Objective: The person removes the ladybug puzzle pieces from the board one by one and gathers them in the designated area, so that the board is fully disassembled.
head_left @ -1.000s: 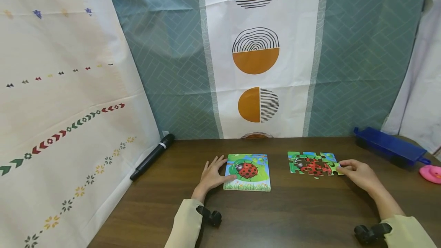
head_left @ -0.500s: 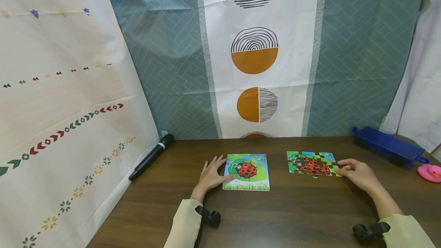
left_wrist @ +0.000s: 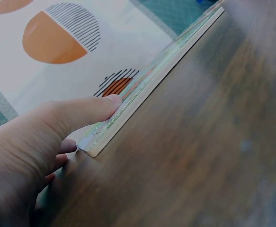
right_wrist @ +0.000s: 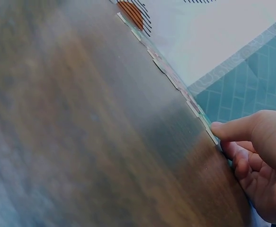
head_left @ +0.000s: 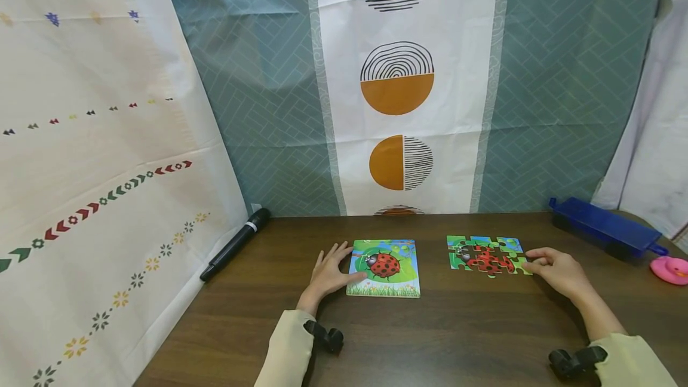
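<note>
A square picture board [head_left: 383, 268] with a ladybug print lies flat on the table in the head view. My left hand [head_left: 329, 275] rests at its left side, thumb on the top face and the other fingers spread along the edge. To the right lies a partly assembled jigsaw puzzle [head_left: 488, 260] of a ladybug, with brown gaps among its pieces. At its lower right corner my right hand [head_left: 561, 275] pinches a green puzzle piece [head_left: 521, 265] with curled fingers. In the right wrist view the thumb presses the end of the thin puzzle [right_wrist: 194, 106]; the fingertips are partly hidden.
A black marker-like stick [head_left: 236, 245] lies at the table's left edge. Towards the back right are a blue plastic tray [head_left: 607, 227] and a pink rubber duck [head_left: 669, 270]. Patterned cloths [head_left: 408, 196] hang behind the brown table [head_left: 430, 339].
</note>
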Tool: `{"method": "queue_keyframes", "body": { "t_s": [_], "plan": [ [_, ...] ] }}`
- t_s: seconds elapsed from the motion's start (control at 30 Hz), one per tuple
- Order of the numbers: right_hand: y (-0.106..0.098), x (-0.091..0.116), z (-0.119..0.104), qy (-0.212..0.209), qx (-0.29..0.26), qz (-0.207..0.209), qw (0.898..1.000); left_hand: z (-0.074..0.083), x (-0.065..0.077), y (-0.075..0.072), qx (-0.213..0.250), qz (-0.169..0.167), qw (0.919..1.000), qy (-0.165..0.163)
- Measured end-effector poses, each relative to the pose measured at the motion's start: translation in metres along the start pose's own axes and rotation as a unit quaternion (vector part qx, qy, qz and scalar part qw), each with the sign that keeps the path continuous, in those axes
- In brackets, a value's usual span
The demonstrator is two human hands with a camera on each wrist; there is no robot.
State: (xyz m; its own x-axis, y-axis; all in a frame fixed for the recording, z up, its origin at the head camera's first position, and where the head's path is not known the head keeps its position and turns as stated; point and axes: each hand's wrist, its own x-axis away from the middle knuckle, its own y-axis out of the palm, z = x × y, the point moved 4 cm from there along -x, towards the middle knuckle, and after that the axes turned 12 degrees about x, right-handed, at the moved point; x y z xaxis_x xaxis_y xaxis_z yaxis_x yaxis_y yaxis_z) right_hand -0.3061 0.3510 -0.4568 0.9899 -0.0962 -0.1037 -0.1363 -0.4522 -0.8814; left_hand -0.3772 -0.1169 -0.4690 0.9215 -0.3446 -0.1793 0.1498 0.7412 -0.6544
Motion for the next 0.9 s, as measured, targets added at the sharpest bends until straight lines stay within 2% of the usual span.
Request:
{"method": "queue_keyframes", "body": {
  "t_s": [0.37,0.5,0.7,0.9],
  "plan": [
    [0.001,0.001,0.0,-0.003,-0.006,0.024,1.0,0.0,0.001,-0.001,0.005,0.0,1.0,0.006],
    [0.001,0.003,-0.009,0.002,-0.029,0.042,0.999,-0.001,0.001,-0.001,0.002,-0.002,1.0,0.003],
    [0.01,0.0,-0.043,-0.004,-0.084,0.026,0.996,-0.001,0.001,-0.002,0.007,0.001,1.0,0.001],
    [0.04,-0.004,-0.102,-0.042,-0.144,-0.018,0.989,-0.001,0.001,-0.001,0.004,-0.005,1.0,0.0]
  ]
}}
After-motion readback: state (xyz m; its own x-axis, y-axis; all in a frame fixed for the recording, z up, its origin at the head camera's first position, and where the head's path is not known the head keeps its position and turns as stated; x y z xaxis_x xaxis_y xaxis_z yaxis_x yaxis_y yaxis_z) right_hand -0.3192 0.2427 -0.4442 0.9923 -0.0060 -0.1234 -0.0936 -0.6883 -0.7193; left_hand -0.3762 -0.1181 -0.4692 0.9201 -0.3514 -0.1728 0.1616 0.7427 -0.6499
